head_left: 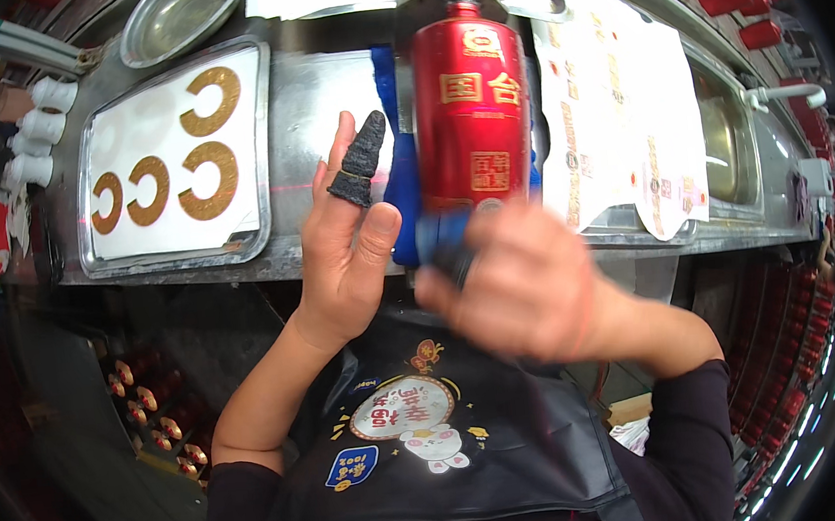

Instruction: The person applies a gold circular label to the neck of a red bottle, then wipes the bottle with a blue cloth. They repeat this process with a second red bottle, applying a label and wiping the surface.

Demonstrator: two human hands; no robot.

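Observation:
A red glass bottle (462, 146) with gold lettering lies on its back on a blue support (400, 202), its neck pointing away from me. Just left of it I hold up my left hand (340, 238); the fingers are stretched and nothing is in them. Black wrapping (360, 161) covers one of its fingers. My right hand (530, 285) is curled at the bottle's near end and smeared by motion. By its fingertips shows a blurred blue and black thing (446, 243), whose kind I cannot make out.
On the left a metal tray (266, 165) carries gold C-shaped pieces (211, 99) on white backing. A steel bowl (181, 22) stands behind it. Sheets of printed labels (614, 111) lie on the right, beside a sink (729, 150) with a white tap (789, 96). Racked red bottles (784, 356) stand below right.

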